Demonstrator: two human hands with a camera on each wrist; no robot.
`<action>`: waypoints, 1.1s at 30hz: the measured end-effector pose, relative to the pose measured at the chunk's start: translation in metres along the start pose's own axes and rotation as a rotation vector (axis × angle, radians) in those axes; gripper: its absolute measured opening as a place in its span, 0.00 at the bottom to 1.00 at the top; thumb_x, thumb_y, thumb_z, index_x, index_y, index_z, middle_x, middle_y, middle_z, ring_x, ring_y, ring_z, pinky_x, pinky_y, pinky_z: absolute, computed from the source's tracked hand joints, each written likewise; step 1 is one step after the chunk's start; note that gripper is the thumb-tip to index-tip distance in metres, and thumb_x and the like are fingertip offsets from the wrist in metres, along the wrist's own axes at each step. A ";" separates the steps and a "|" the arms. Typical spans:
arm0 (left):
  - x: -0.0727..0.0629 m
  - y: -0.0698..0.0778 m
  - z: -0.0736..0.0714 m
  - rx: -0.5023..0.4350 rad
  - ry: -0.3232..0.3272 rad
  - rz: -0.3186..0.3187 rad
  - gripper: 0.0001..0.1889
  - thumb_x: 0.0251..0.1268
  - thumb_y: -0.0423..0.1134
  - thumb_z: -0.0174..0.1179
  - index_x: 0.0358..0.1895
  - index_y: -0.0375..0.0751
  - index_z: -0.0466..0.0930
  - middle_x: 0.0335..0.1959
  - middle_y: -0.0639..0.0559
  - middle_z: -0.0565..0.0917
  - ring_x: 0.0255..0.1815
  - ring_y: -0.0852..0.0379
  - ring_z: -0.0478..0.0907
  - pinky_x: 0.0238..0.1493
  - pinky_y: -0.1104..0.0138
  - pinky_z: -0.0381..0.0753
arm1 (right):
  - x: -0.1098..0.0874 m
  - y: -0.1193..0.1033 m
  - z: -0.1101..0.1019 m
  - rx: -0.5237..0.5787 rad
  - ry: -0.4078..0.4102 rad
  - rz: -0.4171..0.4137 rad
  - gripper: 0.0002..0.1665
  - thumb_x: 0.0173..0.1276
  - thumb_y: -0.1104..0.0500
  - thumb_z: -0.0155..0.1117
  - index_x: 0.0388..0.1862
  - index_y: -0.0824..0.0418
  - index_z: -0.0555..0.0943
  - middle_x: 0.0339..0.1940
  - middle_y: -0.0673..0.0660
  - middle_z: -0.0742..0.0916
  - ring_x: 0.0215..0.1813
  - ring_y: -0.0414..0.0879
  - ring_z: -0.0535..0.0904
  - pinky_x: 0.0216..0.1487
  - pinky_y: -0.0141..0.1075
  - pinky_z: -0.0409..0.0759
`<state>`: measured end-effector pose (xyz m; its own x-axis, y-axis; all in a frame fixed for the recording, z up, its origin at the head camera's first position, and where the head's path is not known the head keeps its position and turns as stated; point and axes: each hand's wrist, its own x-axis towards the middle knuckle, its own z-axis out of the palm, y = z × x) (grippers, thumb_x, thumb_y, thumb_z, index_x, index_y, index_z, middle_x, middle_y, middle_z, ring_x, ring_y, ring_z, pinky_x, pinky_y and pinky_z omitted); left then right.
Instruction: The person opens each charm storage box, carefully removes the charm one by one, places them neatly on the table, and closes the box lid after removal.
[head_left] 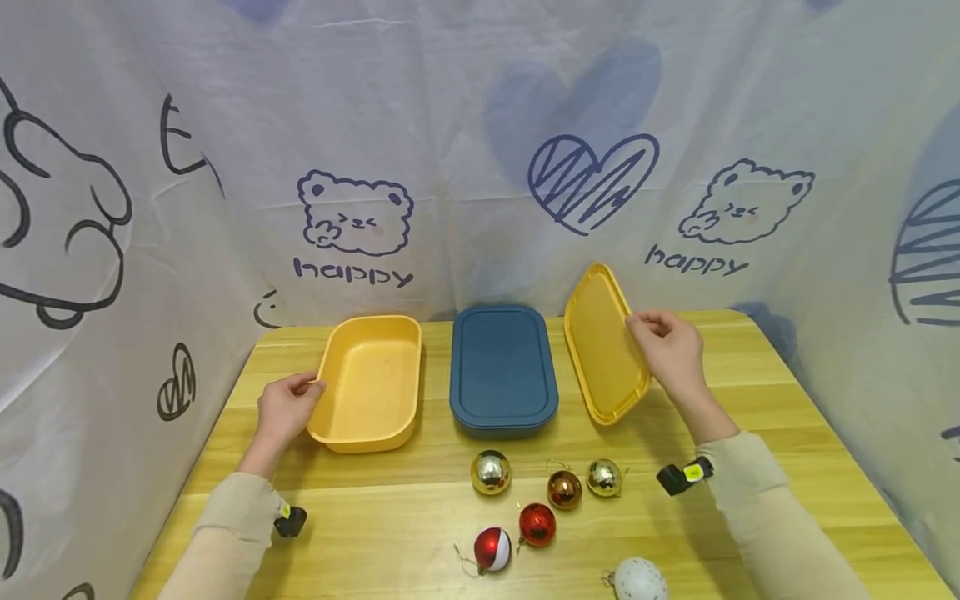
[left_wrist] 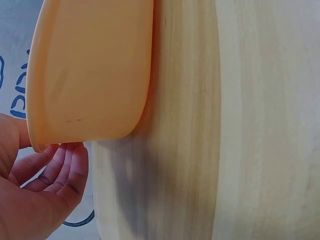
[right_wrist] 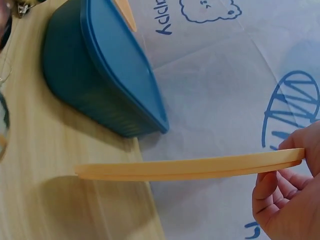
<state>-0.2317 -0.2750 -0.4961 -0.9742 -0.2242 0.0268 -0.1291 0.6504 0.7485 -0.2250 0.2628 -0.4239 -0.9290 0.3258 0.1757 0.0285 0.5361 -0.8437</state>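
On the left of the table sits a yellow open container (head_left: 372,383), its inside bare. My left hand (head_left: 288,406) pinches its left rim between thumb and fingers, also seen in the left wrist view. A yellow lid (head_left: 604,346) is tilted on edge at the right, its lipped underside facing left. My right hand (head_left: 670,348) pinches the lid's right edge; in the right wrist view the lid appears edge-on. Between the two stands a blue container with its blue lid on (head_left: 504,367).
Several Christmas baubles lie in front of the blue container: gold (head_left: 491,472), faceted gold (head_left: 603,477), brown (head_left: 564,490), red (head_left: 537,525), red-and-white (head_left: 492,549) and white (head_left: 640,580). A printed white curtain (head_left: 465,167) hangs along the table's back and sides.
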 end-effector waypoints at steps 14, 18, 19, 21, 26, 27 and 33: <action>-0.002 0.002 0.001 0.005 0.018 -0.015 0.23 0.79 0.44 0.60 0.66 0.31 0.82 0.57 0.30 0.87 0.58 0.37 0.84 0.42 0.75 0.76 | -0.003 -0.027 0.006 0.023 0.025 -0.082 0.25 0.77 0.43 0.64 0.54 0.63 0.87 0.40 0.56 0.87 0.36 0.39 0.78 0.36 0.23 0.76; -0.002 0.003 0.000 0.001 0.015 -0.024 0.23 0.79 0.44 0.59 0.67 0.32 0.82 0.58 0.30 0.86 0.59 0.37 0.84 0.42 0.75 0.76 | -0.003 -0.035 0.008 0.035 0.039 -0.106 0.24 0.77 0.44 0.65 0.53 0.63 0.87 0.39 0.54 0.86 0.35 0.38 0.78 0.36 0.23 0.75; -0.002 0.003 0.000 0.003 0.016 -0.023 0.23 0.79 0.44 0.59 0.66 0.32 0.82 0.58 0.30 0.86 0.59 0.37 0.84 0.42 0.75 0.76 | -0.003 -0.038 0.008 0.040 0.041 -0.111 0.24 0.77 0.44 0.65 0.53 0.63 0.87 0.38 0.54 0.86 0.35 0.38 0.78 0.36 0.23 0.75; -0.001 0.003 0.000 0.001 0.012 -0.026 0.23 0.79 0.44 0.59 0.67 0.32 0.81 0.58 0.30 0.86 0.60 0.37 0.84 0.42 0.75 0.76 | -0.003 -0.042 0.009 0.061 0.039 -0.123 0.24 0.76 0.44 0.66 0.52 0.63 0.88 0.37 0.53 0.86 0.35 0.37 0.78 0.36 0.23 0.76; -0.001 0.003 0.000 0.003 0.014 -0.030 0.23 0.79 0.45 0.59 0.67 0.32 0.82 0.58 0.30 0.86 0.59 0.37 0.84 0.42 0.75 0.76 | -0.003 -0.056 0.015 0.101 0.035 -0.143 0.23 0.75 0.45 0.67 0.51 0.63 0.88 0.36 0.51 0.86 0.34 0.38 0.78 0.35 0.24 0.76; -0.001 0.003 0.000 0.003 0.015 -0.029 0.23 0.79 0.45 0.59 0.67 0.32 0.82 0.58 0.30 0.86 0.59 0.37 0.84 0.42 0.75 0.76 | -0.004 -0.059 0.016 0.106 0.035 -0.146 0.22 0.75 0.45 0.67 0.51 0.63 0.88 0.36 0.52 0.86 0.34 0.39 0.78 0.35 0.24 0.76; -0.001 0.003 0.000 -0.002 0.013 -0.039 0.23 0.79 0.45 0.59 0.67 0.32 0.81 0.58 0.30 0.86 0.59 0.37 0.84 0.39 0.77 0.75 | -0.005 -0.074 0.025 0.143 0.029 -0.160 0.21 0.75 0.46 0.68 0.50 0.63 0.88 0.35 0.53 0.85 0.34 0.42 0.77 0.35 0.25 0.76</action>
<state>-0.2307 -0.2725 -0.4939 -0.9658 -0.2591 0.0063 -0.1666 0.6393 0.7507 -0.2319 0.2027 -0.3752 -0.9063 0.2692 0.3260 -0.1729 0.4676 -0.8669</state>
